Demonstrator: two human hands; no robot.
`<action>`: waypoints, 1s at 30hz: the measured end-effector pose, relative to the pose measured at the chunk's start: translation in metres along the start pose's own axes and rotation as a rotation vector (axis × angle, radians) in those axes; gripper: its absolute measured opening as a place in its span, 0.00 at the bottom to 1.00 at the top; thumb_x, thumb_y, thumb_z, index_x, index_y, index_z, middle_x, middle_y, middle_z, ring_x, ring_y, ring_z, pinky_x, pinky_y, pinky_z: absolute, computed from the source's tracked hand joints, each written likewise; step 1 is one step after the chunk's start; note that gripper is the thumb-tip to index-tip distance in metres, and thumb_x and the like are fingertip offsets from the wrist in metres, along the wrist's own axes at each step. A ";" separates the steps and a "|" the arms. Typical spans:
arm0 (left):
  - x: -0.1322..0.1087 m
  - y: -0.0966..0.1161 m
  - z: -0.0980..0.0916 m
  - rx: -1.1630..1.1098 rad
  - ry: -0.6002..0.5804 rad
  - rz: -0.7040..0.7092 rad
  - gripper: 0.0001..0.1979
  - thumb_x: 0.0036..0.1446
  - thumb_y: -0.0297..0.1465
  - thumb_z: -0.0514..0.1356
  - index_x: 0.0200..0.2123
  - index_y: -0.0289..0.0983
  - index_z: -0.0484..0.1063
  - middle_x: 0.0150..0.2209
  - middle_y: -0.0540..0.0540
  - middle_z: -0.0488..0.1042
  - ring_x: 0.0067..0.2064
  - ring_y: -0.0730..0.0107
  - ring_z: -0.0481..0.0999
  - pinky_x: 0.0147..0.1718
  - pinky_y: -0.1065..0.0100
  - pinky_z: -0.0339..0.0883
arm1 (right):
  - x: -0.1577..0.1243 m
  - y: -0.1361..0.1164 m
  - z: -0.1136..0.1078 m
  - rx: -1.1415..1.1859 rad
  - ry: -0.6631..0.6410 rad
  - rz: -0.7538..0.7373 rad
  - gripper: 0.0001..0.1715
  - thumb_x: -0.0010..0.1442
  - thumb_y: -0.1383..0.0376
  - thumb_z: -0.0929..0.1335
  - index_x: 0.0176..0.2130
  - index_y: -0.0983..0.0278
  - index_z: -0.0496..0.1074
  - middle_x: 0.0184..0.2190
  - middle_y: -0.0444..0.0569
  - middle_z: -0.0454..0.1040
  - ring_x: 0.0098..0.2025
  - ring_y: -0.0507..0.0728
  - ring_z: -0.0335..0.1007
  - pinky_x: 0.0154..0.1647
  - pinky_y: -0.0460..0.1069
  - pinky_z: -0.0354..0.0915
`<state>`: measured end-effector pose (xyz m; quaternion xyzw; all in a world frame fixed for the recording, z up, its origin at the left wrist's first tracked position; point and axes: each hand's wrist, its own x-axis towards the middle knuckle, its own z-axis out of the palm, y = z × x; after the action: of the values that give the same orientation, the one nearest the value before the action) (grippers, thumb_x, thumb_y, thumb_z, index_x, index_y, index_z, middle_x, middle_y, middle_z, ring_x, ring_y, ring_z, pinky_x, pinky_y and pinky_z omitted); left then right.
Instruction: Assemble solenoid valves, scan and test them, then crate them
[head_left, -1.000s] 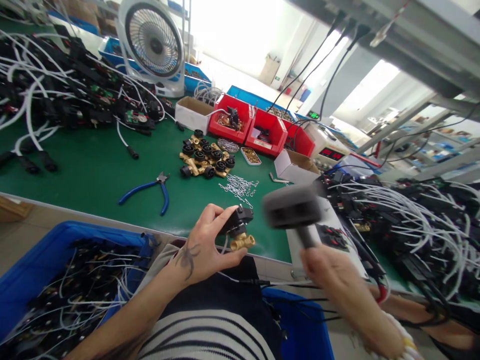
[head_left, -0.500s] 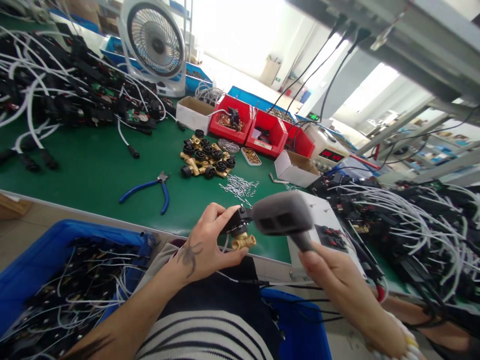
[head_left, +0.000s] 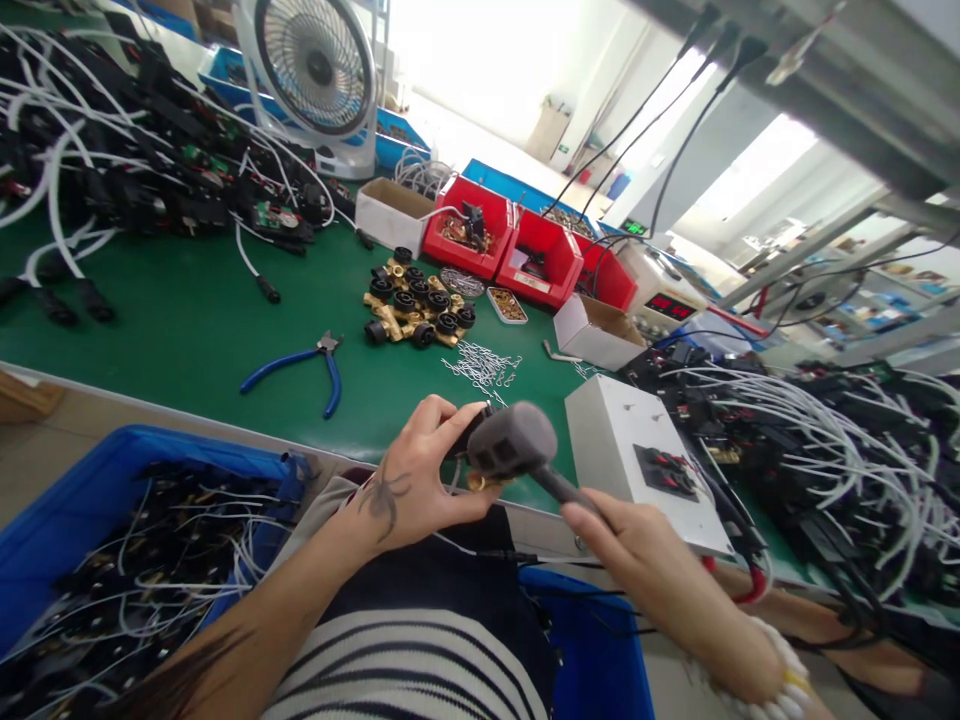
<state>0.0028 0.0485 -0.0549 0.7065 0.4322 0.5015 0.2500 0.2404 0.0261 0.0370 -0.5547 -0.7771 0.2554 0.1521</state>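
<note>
My left hand [head_left: 420,475] is closed around a small brass valve with a black top [head_left: 475,482], held just above the near edge of the green bench. My right hand [head_left: 637,545] grips the handle of a grey rubber mallet [head_left: 514,442]. The mallet's head rests against the top of the valve and hides most of it. A thin white wire trails from the valve down over my lap.
Blue-handled pliers [head_left: 300,360], a cluster of brass valves [head_left: 416,305] and loose wire clips [head_left: 480,365] lie on the green mat [head_left: 172,320]. A white switch box [head_left: 637,460] stands right of my hands. Red bins [head_left: 536,265], a fan [head_left: 315,60], wire harness piles and a blue crate [head_left: 97,540] surround them.
The mallet has swung left and down from beside the white box onto the valve in my left hand. My left hand has stayed nearly still.
</note>
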 end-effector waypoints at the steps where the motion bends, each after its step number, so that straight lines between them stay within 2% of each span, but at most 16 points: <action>1: 0.000 0.000 0.000 -0.011 0.001 0.001 0.32 0.52 0.35 0.66 0.60 0.36 0.66 0.43 0.44 0.65 0.45 0.61 0.69 0.46 0.59 0.73 | 0.000 0.000 0.001 -0.047 -0.042 0.028 0.34 0.66 0.39 0.58 0.23 0.61 0.60 0.16 0.41 0.57 0.18 0.50 0.52 0.20 0.47 0.47; 3: 0.000 0.000 -0.001 -0.005 -0.013 -0.003 0.32 0.52 0.35 0.67 0.60 0.37 0.66 0.43 0.44 0.65 0.45 0.61 0.69 0.45 0.59 0.73 | 0.000 0.000 0.001 -0.044 -0.023 0.024 0.34 0.66 0.39 0.58 0.23 0.61 0.59 0.16 0.40 0.57 0.18 0.50 0.51 0.20 0.47 0.47; 6: 0.000 0.000 -0.001 0.048 -0.034 -0.003 0.34 0.51 0.35 0.67 0.61 0.38 0.65 0.44 0.44 0.65 0.45 0.60 0.68 0.47 0.57 0.72 | -0.002 0.001 0.000 0.093 0.125 -0.045 0.36 0.67 0.38 0.54 0.22 0.60 0.57 0.16 0.40 0.53 0.18 0.50 0.47 0.19 0.47 0.47; 8: 0.000 -0.001 -0.001 0.047 -0.017 0.004 0.33 0.51 0.35 0.66 0.61 0.38 0.65 0.44 0.44 0.65 0.46 0.60 0.69 0.47 0.57 0.71 | -0.001 0.002 0.002 0.089 0.086 -0.035 0.36 0.67 0.38 0.54 0.22 0.60 0.58 0.15 0.41 0.55 0.18 0.51 0.49 0.19 0.47 0.47; 11: 0.000 -0.001 0.000 0.001 -0.001 0.007 0.31 0.52 0.35 0.66 0.60 0.38 0.66 0.43 0.44 0.65 0.45 0.61 0.69 0.44 0.59 0.71 | 0.001 0.003 0.004 -0.049 -0.042 0.037 0.34 0.66 0.39 0.58 0.23 0.61 0.59 0.16 0.41 0.58 0.19 0.51 0.52 0.20 0.47 0.47; 13: 0.000 -0.002 0.000 -0.005 -0.010 0.002 0.31 0.53 0.35 0.66 0.60 0.38 0.66 0.43 0.44 0.65 0.44 0.62 0.68 0.44 0.59 0.71 | 0.001 0.003 0.003 -0.038 0.034 0.022 0.34 0.66 0.39 0.58 0.23 0.61 0.58 0.16 0.40 0.56 0.19 0.50 0.51 0.20 0.47 0.46; 15: 0.000 -0.003 0.000 0.014 -0.015 0.005 0.33 0.52 0.35 0.66 0.61 0.38 0.65 0.44 0.44 0.65 0.45 0.61 0.68 0.46 0.58 0.71 | -0.001 0.002 0.002 0.069 0.155 -0.038 0.35 0.67 0.38 0.55 0.22 0.61 0.57 0.15 0.40 0.53 0.18 0.50 0.48 0.19 0.47 0.46; 16: 0.000 -0.003 0.000 0.022 -0.019 0.007 0.33 0.52 0.35 0.66 0.61 0.38 0.64 0.45 0.44 0.65 0.45 0.61 0.68 0.47 0.57 0.71 | -0.001 0.002 0.001 0.108 0.170 -0.056 0.36 0.67 0.38 0.54 0.22 0.61 0.57 0.15 0.39 0.52 0.17 0.50 0.47 0.18 0.47 0.46; 21: 0.001 -0.002 0.000 -0.015 -0.012 0.004 0.31 0.53 0.36 0.66 0.60 0.35 0.67 0.43 0.44 0.65 0.45 0.62 0.68 0.45 0.59 0.71 | -0.001 0.001 0.005 -0.039 -0.049 0.043 0.34 0.67 0.39 0.58 0.23 0.62 0.59 0.17 0.41 0.57 0.20 0.50 0.51 0.21 0.46 0.47; 25: 0.002 -0.003 -0.001 0.006 -0.026 -0.006 0.33 0.52 0.35 0.67 0.60 0.35 0.66 0.44 0.43 0.65 0.45 0.60 0.68 0.47 0.56 0.71 | -0.001 0.002 0.005 0.092 0.140 -0.053 0.35 0.68 0.39 0.55 0.23 0.61 0.57 0.16 0.39 0.53 0.18 0.50 0.47 0.19 0.47 0.46; 26: 0.002 -0.003 -0.001 0.009 -0.031 -0.005 0.33 0.52 0.35 0.67 0.60 0.34 0.66 0.44 0.43 0.65 0.46 0.60 0.68 0.48 0.55 0.71 | -0.001 0.003 0.005 0.110 0.136 -0.060 0.35 0.68 0.39 0.54 0.23 0.61 0.57 0.16 0.40 0.53 0.18 0.50 0.47 0.19 0.47 0.46; 30: 0.002 -0.003 -0.001 -0.035 -0.023 -0.009 0.31 0.53 0.35 0.67 0.60 0.35 0.67 0.44 0.43 0.65 0.45 0.62 0.69 0.45 0.58 0.72 | 0.002 0.003 0.008 -0.024 -0.077 0.040 0.33 0.68 0.40 0.58 0.25 0.62 0.60 0.17 0.41 0.58 0.20 0.50 0.51 0.20 0.46 0.47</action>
<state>0.0013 0.0511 -0.0558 0.7057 0.4235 0.4999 0.2695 0.2378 0.0266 0.0284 -0.5615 -0.7743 0.2703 0.1101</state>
